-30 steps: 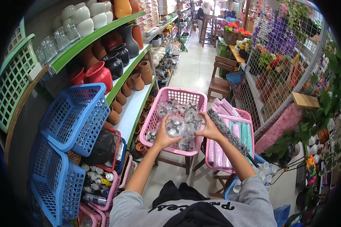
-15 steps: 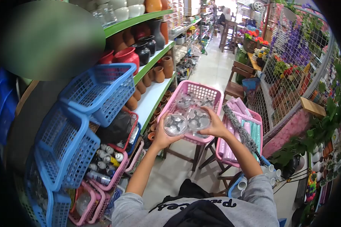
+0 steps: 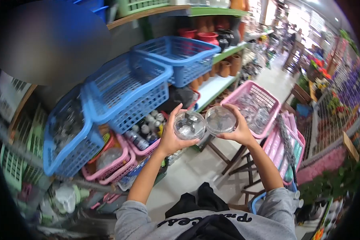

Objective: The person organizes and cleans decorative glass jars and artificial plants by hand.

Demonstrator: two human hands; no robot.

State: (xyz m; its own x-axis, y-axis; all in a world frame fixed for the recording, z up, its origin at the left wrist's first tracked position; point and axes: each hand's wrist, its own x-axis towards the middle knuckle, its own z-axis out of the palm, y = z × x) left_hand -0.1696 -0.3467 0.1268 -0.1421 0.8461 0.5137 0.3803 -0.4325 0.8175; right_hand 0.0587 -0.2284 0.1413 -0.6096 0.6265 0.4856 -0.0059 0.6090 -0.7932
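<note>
My left hand (image 3: 172, 134) is wrapped round a clear round container (image 3: 189, 125) with a dark star-like pattern inside. A similar clear container (image 3: 221, 119) is in my right hand (image 3: 241, 129), gripped from its right side. The two containers are side by side at chest height, nearly touching. Beyond my right hand stands a pink basket (image 3: 268, 94) holding more clear plastic pieces. To the left of my hands are blue baskets (image 3: 128, 96), one of them (image 3: 73, 162) at the far left with dark, clear items in it.
Shelves (image 3: 224, 52) with red, black and clay pots run along the back. A second pink basket (image 3: 303, 140) at the right holds wrapped pink and green rolls. Spray cans (image 3: 137, 140) stand below the blue baskets. Wooden stools (image 3: 218, 150) support the pink baskets. A person sits far back.
The view has turned left, so the baskets and shelves appear further right. Both containers, still held, have moved from over the pink basket to its left, before the blue baskets.
</note>
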